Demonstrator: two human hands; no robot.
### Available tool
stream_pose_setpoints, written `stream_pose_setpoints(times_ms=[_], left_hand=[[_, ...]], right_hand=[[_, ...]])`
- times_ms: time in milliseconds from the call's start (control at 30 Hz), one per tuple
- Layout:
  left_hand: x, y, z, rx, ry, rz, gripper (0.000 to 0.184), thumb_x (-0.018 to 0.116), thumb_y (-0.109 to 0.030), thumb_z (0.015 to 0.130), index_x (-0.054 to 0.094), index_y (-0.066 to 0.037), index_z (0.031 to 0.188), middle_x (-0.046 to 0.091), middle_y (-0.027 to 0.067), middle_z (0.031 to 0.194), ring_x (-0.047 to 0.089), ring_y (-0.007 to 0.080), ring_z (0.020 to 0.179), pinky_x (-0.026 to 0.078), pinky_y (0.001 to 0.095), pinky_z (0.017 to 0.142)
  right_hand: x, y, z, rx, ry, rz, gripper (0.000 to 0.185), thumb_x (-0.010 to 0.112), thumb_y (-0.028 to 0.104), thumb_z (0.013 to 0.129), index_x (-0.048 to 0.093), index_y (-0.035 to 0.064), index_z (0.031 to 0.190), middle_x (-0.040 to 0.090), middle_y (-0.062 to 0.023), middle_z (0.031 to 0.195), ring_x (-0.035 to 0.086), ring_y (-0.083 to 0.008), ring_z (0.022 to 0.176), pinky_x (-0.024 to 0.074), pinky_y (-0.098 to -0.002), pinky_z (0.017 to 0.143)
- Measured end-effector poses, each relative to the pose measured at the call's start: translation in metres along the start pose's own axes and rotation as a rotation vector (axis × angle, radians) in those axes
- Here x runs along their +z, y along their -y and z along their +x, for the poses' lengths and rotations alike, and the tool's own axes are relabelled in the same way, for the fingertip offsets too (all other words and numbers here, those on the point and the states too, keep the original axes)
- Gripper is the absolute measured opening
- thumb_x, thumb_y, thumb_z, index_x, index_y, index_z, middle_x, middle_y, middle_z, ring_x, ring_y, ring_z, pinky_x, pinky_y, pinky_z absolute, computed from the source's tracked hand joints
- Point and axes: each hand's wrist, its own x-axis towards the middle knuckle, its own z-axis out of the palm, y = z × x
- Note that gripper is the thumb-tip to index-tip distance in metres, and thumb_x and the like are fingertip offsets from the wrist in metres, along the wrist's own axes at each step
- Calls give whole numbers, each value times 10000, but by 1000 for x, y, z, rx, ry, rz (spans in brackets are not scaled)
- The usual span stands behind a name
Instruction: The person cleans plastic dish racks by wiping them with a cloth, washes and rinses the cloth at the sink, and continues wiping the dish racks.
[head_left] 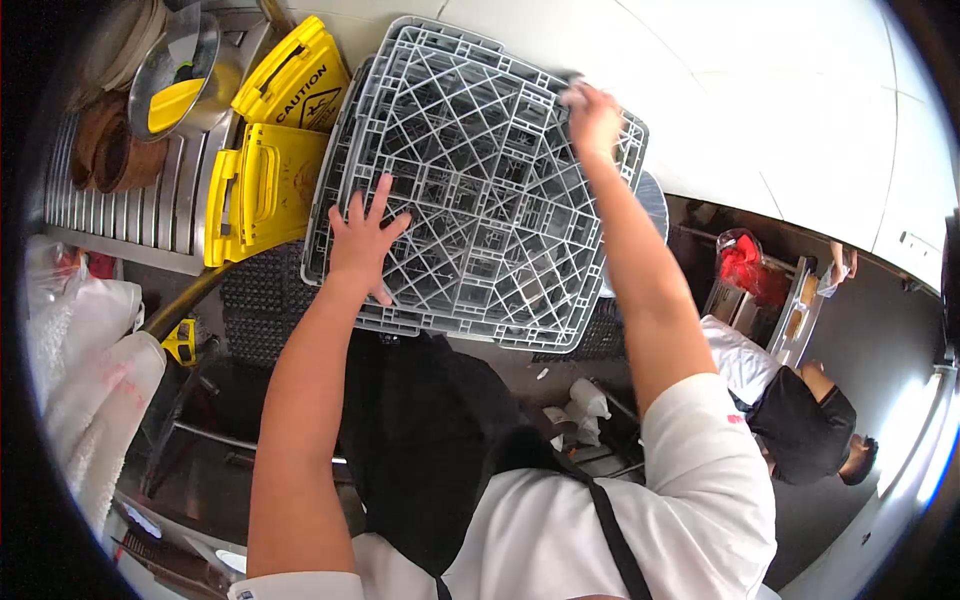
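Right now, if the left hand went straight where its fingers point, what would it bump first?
Probably more of the gray crate, since the left hand is already spread over its left part. Past the crate's far edge, the white wall seems next, though depth is unclear.

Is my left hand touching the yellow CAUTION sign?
Apart: the head view shows the gray plastic grid between your left hand and the yellow CAUTION sign.

Gray rack (470, 188) (crisscross lattice).
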Motion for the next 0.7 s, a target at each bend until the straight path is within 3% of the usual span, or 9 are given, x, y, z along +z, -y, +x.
stream_pose_setpoints(times_ms=[67,133,233,300,333,533,567,667,700], left_hand=[[-1,-2,1,0,-3,18,1334,1032,-430,343,417,-325,1523,-121,168,1710,211,468,1511,260,668,1159],[-2,-2,0,-2,-2,32,1332,1029,-442,343,418,-327,1522,-119,173,1709,209,467,1511,266,665,1153],[2,-2,1,10,-9,46,1328,1024,-454,354,416,-339,1529,-118,169,1709,210,454,1513,273,664,1148],[1,0,2,14,-18,9,1331,1030,-425,343,426,-326,1524,-113,170,1711,215,464,1511,258,662,1157],[3,1,1,18,-17,-3,1327,1032,-413,342,430,-326,1521,-110,166,1712,216,464,1511,259,664,1158],[3,4,0,31,-25,-33,1300,1038,-383,337,454,-323,1498,-90,145,1715,212,461,1511,268,672,1161],[3,4,1,27,-22,-31,1297,1036,-393,342,451,-327,1498,-94,140,1715,217,457,1509,270,673,1162],[1,4,-2,30,-33,-21,1297,1034,-407,350,446,-337,1503,-102,139,1714,219,450,1509,270,673,1162],[3,3,-2,25,-28,-7,1306,1031,-427,353,435,-347,1513,-111,139,1712,219,443,1511,274,670,1160]], right_hand=[[13,68,11,-46,-9,77,231,679,232,909,769,139,1101,712,-193,1135,659,-388,1048,533,-484,927],[26,102,21,-94,54,134,240,701,199,893,770,180,1123,692,-169,1066,656,-386,1022,536,-470,918],[26,73,17,-213,71,150,225,673,215,918,762,146,1112,697,-165,1094,639,-365,1087,527,-459,921],[2,50,15,-70,218,350,278,731,137,839,766,193,1109,672,-180,1076,628,-369,1048,523,-436,914],[1,42,13,-308,151,-26,309,747,119,810,767,207,1106,666,-185,1093,623,-375,1029,521,-432,916],[27,65,26,-314,101,-80,304,755,133,796,769,204,1091,654,-187,1158,606,-411,1052,509,-491,937],[30,68,36,-392,209,-213,275,762,174,824,770,199,1097,657,-206,1171,604,-426,1093,502,-507,954],[13,102,44,-41,383,-215,251,752,269,879,766,188,1117,660,-222,1190,591,-455,1134,496,-515,973],[3,109,48,35,463,-223,311,707,363,936,748,186,1188,666,-179,1254,612,-409,1180,506,-485,980]])
